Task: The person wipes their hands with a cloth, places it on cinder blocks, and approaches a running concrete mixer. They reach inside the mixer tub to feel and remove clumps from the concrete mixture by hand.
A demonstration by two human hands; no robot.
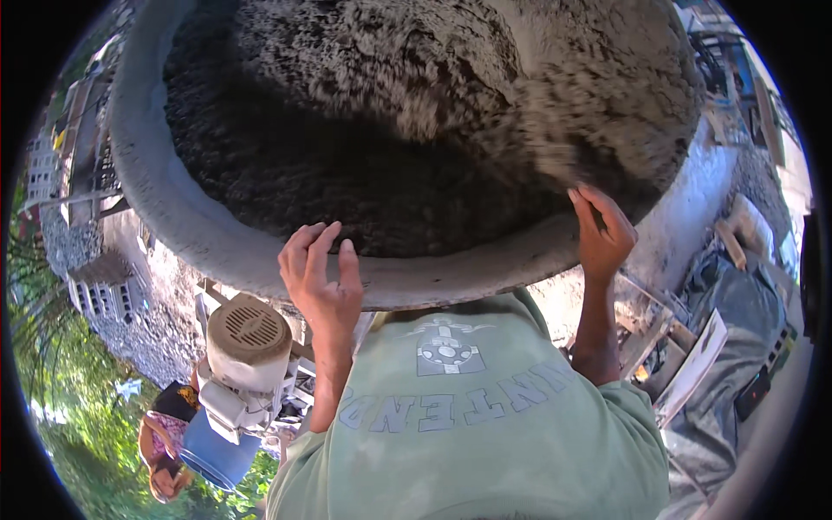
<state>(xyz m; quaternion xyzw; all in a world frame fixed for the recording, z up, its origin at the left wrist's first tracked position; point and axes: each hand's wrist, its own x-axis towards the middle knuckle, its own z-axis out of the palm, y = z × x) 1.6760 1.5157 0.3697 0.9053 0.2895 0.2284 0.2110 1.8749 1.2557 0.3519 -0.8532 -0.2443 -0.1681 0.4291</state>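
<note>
A large round concrete mixer drum (199, 230), its rim thick and crusted grey, fills the upper half of the view. Inside it, the wet grey concrete mix (451, 78) is smeared by motion, with dark shadow over the near side. My left hand (321, 277) is at the near rim, fingers apart and bent, holding nothing. Farther right, my right hand (607, 234) reaches over the rim at the edge of the mix. Its thumb and fingertips come together in a pinch; whatever they hold, if anything, is too small to make out.
A motor (251, 347) with a round vented cover stands below the drum's left side. Beyond it are a blue barrel (221, 451) and another person (165, 446). Hollow blocks (104, 290) sit on gravel at left. A dark tarp (732, 321) and wooden boards (646, 342) lie at right.
</note>
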